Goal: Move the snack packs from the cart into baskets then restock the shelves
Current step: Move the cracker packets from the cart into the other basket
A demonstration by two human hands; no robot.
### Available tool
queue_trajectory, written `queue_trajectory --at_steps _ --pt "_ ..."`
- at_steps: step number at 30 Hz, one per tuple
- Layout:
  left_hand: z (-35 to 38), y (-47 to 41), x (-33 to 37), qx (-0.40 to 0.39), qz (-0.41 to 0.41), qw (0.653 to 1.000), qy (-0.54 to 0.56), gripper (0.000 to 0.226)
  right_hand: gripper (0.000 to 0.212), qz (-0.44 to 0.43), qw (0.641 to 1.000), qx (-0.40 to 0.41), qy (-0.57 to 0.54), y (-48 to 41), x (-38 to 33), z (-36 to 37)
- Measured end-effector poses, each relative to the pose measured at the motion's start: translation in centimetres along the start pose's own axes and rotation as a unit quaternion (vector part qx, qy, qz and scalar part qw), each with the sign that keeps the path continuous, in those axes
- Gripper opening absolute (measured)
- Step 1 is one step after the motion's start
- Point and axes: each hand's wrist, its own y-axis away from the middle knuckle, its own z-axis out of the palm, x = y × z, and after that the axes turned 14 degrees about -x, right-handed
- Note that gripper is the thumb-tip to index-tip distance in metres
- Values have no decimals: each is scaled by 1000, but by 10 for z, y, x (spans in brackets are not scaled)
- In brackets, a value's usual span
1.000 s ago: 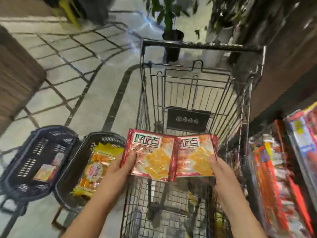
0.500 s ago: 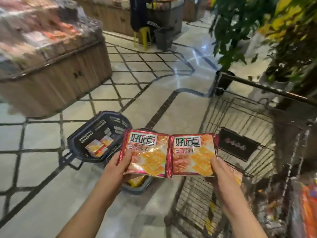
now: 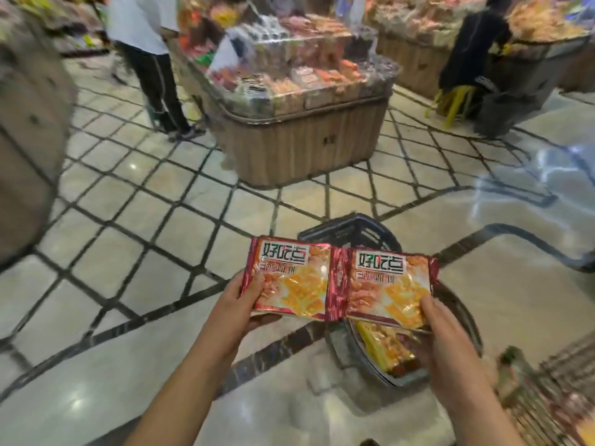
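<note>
Gripping two joined cracker packs point(image 3: 338, 284), I have the left hand point(image 3: 244, 304) pinching one end and the right hand point(image 3: 441, 329) the other, above two baskets point(image 3: 347, 228). Since the earlier frame the view has swung left, leaving the cart point(image 3: 553, 391) a blurred corner. Open tiled floor point(image 3: 145, 220) lies left, one display stand point(image 3: 306, 146) ahead

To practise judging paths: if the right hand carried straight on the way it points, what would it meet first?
Beyond the snack pack that the right hand grips, probably the far dark basket; depth is unclear, so it may pass above it.
</note>
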Motion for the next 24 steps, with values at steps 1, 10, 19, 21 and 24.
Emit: queue_trajectory --at_steps 1,10,19,21,24 --pt "-12 -1 5 13 5 1000 7 43 40 -1 1000 -10 1 -10 1 12" --pt "-90 -64 33 70 -7 997 12 39 38 34 996 -77 -14 -122 -1 99" --pt "-123 -221 89 50 -38 998 -24 37 33 56 995 -83 -21 -276 -24 131" --pt "-125 -254 101 42 -40 998 -28 33 33 60 996 -68 -23 -300 -34 131" --pt "-120 -298 115 16 -48 998 -29 31 32 64 996 -46 -33 -326 -44 127"
